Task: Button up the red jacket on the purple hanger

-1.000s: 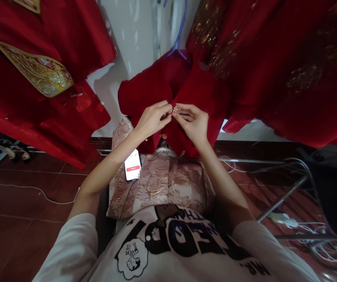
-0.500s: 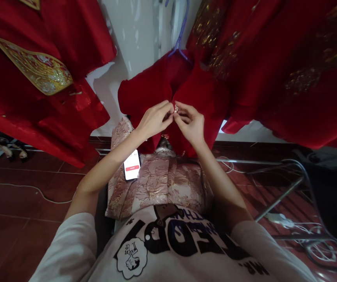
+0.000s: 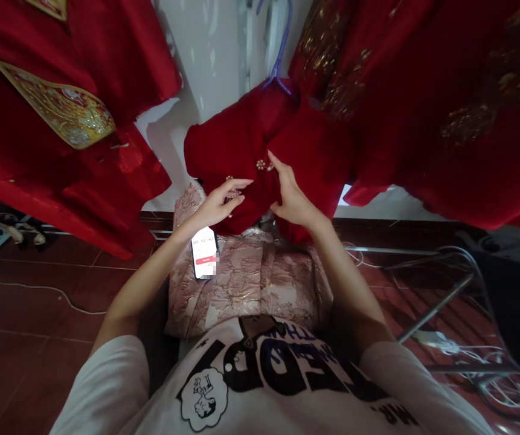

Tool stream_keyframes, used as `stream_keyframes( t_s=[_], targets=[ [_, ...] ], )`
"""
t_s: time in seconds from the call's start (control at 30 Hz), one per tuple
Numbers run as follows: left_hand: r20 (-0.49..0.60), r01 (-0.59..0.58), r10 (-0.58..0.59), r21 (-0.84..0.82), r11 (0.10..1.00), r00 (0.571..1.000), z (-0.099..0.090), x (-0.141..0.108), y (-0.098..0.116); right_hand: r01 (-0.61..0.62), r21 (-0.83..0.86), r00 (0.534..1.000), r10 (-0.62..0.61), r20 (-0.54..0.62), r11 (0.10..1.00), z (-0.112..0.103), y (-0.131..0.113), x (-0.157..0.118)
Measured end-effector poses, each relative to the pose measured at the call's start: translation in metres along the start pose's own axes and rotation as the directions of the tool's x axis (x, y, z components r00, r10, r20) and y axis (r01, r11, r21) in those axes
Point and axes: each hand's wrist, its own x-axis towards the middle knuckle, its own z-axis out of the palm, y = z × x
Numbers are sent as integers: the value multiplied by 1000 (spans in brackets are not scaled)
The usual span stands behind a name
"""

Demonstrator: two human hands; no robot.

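A short red garment [image 3: 227, 142] hangs by a purple hanger [image 3: 278, 71] in front of me. A beaded flower clasp [image 3: 261, 164] lies at its front, where the two edges meet. My right hand [image 3: 295, 196] is open just right of this clasp, its index fingertip close to the beads and its thumb spread lower down. Lower left, my left hand [image 3: 218, 204] is open with thumb and fingers apart, beside another beaded ornament [image 3: 232, 194] that the fingers partly cover. Neither hand grips anything that I can see.
Across my lap lies a pink padded cloth [image 3: 241, 290] with a lit phone [image 3: 204, 257] on it. Red embroidered clothes [image 3: 78, 115] hang left, and more red clothes [image 3: 404, 133] hang right. A metal-framed chair [image 3: 436, 302] and white cables [image 3: 495, 386] are at right.
Both hands have let go of the beaded clasp and opened. My left hand has moved down and left to the lower ornament, and the right slightly down. The garment's front edges now lie together.
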Motion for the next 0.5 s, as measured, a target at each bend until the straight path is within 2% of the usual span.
stream_keyframes(
  t_s=[0.13, 0.23, 0.37, 0.5],
  targets=[
    [-101, 73, -70, 26, 997, 992, -16, -15, -14, -123, 90, 992, 119, 51, 988, -22, 17, -3],
    [-123, 69, -65, 34, 997, 990, -22, -16, -22, -200, 114, 980, 201, 8, 973, -37, 31, -5],
    [-70, 68, -63, 71, 995, 996, -18, -18, -28, -252, 281, 965, 261, 7, 926, -60, 36, -6],
    [-43, 84, -82, 61, 995, 996, -7, -20, -30, -249, 431, 963, 268, 16, 868, -73, 26, -4]
  ],
)
